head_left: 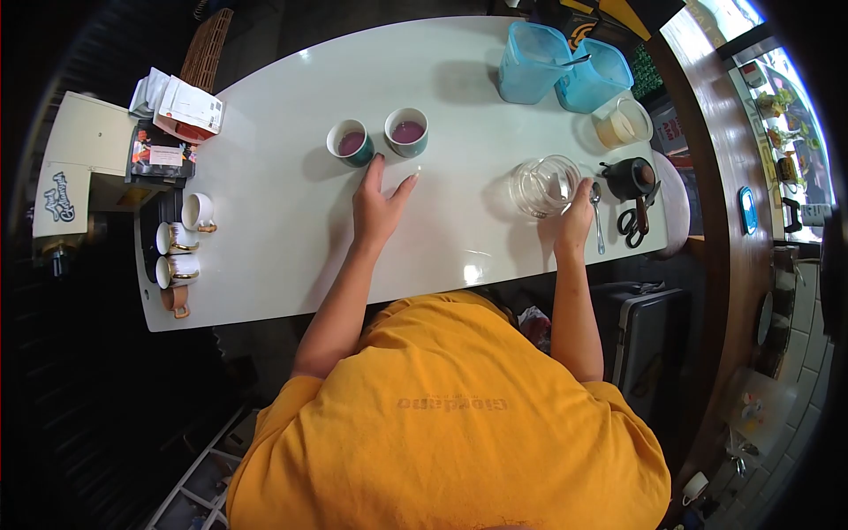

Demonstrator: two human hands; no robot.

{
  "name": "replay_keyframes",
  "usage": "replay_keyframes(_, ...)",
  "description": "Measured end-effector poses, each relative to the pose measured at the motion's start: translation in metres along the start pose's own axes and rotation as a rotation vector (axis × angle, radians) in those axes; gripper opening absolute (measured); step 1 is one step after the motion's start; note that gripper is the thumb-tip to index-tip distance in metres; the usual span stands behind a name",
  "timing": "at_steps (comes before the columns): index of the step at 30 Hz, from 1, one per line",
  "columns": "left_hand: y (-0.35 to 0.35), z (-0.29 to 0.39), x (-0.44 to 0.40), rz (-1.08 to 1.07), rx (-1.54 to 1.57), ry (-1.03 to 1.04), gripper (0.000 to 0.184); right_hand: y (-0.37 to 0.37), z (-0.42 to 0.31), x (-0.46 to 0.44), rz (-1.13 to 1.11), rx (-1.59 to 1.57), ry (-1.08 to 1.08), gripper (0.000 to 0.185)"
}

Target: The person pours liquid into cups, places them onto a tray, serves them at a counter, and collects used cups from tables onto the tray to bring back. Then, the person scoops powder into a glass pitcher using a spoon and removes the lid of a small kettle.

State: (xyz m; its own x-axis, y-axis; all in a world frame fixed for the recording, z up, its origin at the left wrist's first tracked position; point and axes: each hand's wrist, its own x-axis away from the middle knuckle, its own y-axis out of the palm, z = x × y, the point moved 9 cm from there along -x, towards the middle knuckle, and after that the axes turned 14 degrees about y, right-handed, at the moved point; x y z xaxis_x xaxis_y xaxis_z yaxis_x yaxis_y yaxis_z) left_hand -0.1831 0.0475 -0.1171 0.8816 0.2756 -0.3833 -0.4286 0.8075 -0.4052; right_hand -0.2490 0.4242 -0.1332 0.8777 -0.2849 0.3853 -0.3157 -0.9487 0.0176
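Two teal cups with white insides stand on the white table, a left cup (357, 152) and a right cup (417, 141), each holding some purple liquid. My left hand (380, 205) is just below the left cup, fingers stretched and thumb apart. Its index fingertip is at that cup's lower side; whether it touches is hard to tell. On the right, my right hand (574, 219) grips the side of a clear glass jug (542, 187), with the fingers mostly hidden. A metal spoon (600, 228) lies just right of that hand.
Black-handled scissors (632, 224) and a dark small pot (629, 178) lie at the right end. Behind are blue plastic containers (532, 66) and a clear cup (624, 124) with pale contents. White mugs (177, 237) line the table's left edge (150, 300), near papers (189, 108).
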Motion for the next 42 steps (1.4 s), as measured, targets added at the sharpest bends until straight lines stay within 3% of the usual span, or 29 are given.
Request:
replay_keyframes(3,-0.008,0.003,0.012,0.01,0.076,-0.063,0.068,0.0,0.004,0.003,0.021,-0.027,-0.024,0.072)
replay_keyframes(5,-0.016,0.009,0.018,0.061,0.103,0.005,0.047,0.007,-0.003,0.017,-0.066,-0.081,-0.089,0.077)
replay_keyframes(6,-0.021,0.007,0.02,0.055,0.103,0.007,0.047,-0.005,0.008,0.012,0.042,-0.068,-0.114,0.074)
replay_keyframes(8,-0.023,-0.008,0.028,0.008,0.235,-0.212,0.029,-0.006,0.004,0.029,0.1,0.025,-0.146,0.068)
replay_keyframes(10,-0.035,0.0,0.03,0.015,0.223,-0.236,0.027,-0.007,0.003,0.047,0.156,0.12,-0.181,0.062)
replay_keyframes(13,-0.06,0.006,0.033,0.012,0.176,-0.261,0.032,-0.007,0.0,0.078,0.209,-0.004,-0.313,0.051)
replay_keyframes(15,-0.077,0.002,0.037,-0.002,0.141,-0.259,0.035,-0.012,0.002,0.1,0.426,0.06,-0.31,0.039)
replay_keyframes(16,-0.087,-0.003,0.039,0.041,0.2,-0.257,0.038,-0.012,0.007,0.106,0.445,-0.003,-0.311,0.031)
replay_keyframes(21,-0.133,-0.023,0.063,0.157,0.385,-0.306,0.047,0.025,0.025,0.141,0.408,-0.094,-0.304,0.028)
replay_keyframes(25,-0.175,-0.032,0.082,0.19,0.377,-0.299,0.055,0.082,0.041,0.164,0.25,-0.006,-0.237,0.022)
replay_keyframes(31,-0.263,-0.047,0.118,0.391,0.249,-0.284,0.059,0.176,0.055,0.194,-0.184,0.041,-0.175,0.017)
replay_keyframes(35,-0.318,-0.027,0.145,0.581,0.082,-0.201,0.053,0.22,0.036,0.198,-0.352,0.038,-0.184,0.017)
replay_keyframes(41,-0.343,0.025,0.233,1.05,-0.068,-0.326,0.042,0.279,0.018,0.192,-0.681,0.203,-0.357,0.023)
replay_keyframes(42,-0.339,0.034,0.255,1.1,-0.153,-0.319,0.039,0.283,0.023,0.189,-0.73,0.233,-0.309,0.023)
